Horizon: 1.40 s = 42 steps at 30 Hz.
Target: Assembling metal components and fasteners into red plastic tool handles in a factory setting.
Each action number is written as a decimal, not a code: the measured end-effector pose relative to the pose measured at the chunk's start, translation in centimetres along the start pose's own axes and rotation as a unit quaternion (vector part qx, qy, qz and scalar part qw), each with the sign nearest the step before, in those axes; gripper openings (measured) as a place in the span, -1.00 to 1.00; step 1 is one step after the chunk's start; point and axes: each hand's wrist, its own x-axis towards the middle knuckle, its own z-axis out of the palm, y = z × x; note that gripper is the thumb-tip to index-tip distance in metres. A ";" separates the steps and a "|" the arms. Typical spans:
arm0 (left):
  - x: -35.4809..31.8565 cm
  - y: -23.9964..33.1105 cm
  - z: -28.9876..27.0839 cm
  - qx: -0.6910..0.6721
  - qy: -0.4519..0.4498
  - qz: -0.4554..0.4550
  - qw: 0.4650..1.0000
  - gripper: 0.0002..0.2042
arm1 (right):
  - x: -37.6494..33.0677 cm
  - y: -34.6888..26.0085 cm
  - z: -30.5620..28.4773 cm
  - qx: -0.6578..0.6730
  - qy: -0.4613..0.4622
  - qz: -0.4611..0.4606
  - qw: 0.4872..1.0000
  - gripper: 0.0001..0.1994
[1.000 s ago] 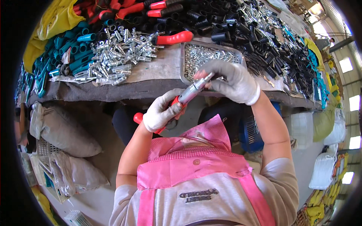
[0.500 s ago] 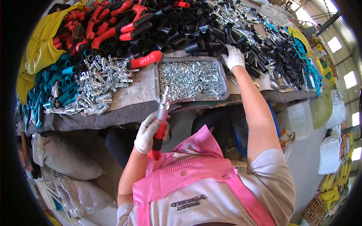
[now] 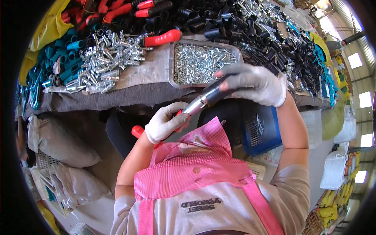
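Gripping red-handled tool (image 3: 193, 108), left hand (image 3: 165, 123) curled, right hand (image 3: 256, 83) pinching black sleeve (image 3: 214, 93)

Tray (image 3: 172, 64) dead ahead on the bench (image 3: 150, 68), at my edge, pins (image 3: 196, 64) in it. Fittings heap (image 3: 105, 56) left of the tray, sleeves (image 3: 58, 55) left of that. Loose handle (image 3: 163, 38) sits by the tray's far left corner. Tubes (image 3: 213, 25) behind the tray, springs (image 3: 254, 55) to its right. My left hand (image 3: 166, 123) is my side of the bench edge, on the tool (image 3: 194, 106); my right hand (image 3: 254, 86) is beyond it, rightward, at the tool's far end. Bin (image 3: 276, 137) below the bench edge, right. Two sacks (image 3: 64, 137) low at left.
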 end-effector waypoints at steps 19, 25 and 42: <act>-2.7 -0.1 1.9 0.200 0.013 -0.004 0.980 -0.71 | -1.0 -2.0 7.3 0.051 0.114 0.078 0.989 -0.50; -2.9 -0.5 2.1 0.193 0.023 -0.010 0.981 -0.71 | -1.5 -2.5 6.1 0.021 0.081 0.128 0.988 -0.28; -3.0 1.3 1.5 -0.109 0.187 0.247 0.945 -0.75 | 0.6 1.3 20.8 0.350 0.174 -0.026 0.920 -0.18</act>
